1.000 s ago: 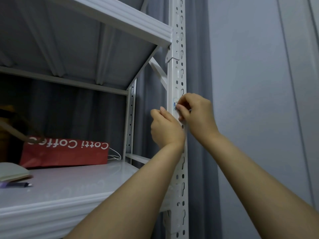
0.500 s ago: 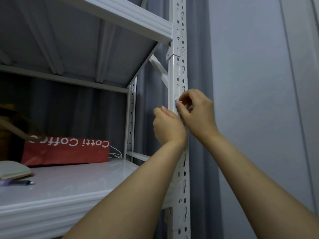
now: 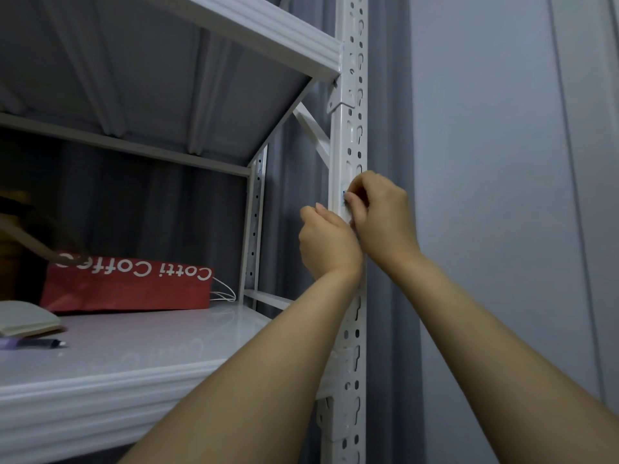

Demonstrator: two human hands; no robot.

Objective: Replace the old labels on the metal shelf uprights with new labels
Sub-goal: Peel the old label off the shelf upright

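Hands unmoved: right hand (image 3: 382,217) fingers (image 3: 352,199) pinch the label (image 3: 344,195) on the upright (image 3: 351,135); left hand (image 3: 326,242) curls just below them, grip unclear. Hasty peeling could tear it.

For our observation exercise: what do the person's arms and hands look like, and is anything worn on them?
Left arm and right arm are bare, no sleeves in view. Left hand and right hand wear no gloves, rings or watch that show.
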